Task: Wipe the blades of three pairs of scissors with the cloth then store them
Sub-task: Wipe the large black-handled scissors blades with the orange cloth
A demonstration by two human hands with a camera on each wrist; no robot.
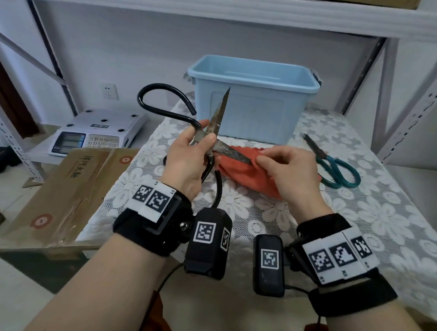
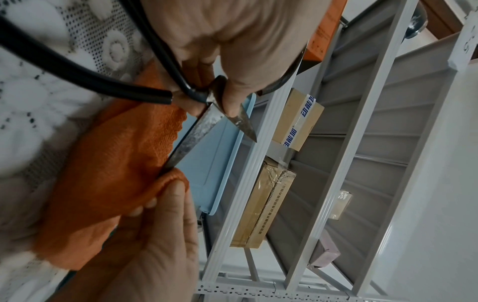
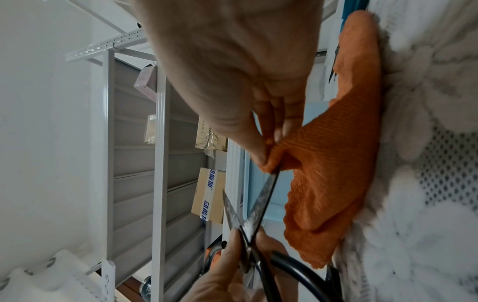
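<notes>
Left hand (image 1: 186, 160) grips the black-handled scissors (image 1: 209, 136) at the pivot, thumb on the joint, held up over the worktop (image 1: 273, 210) with its white lace cover. Blades spread wide: dull grey steel, spotted and stained; one points up, the other lies toward the right. Handles are big black loops, one rising left, one hanging under the palm. Right hand (image 1: 289, 175) pinches the orange cloth (image 1: 242, 172) round the tip of the lower blade; rest of the cloth rests on the worktop. Teal-handled scissors (image 1: 333, 165) lie flat to the right, blades together. Light blue bin (image 1: 253, 100) stands behind, open-topped.
</notes>
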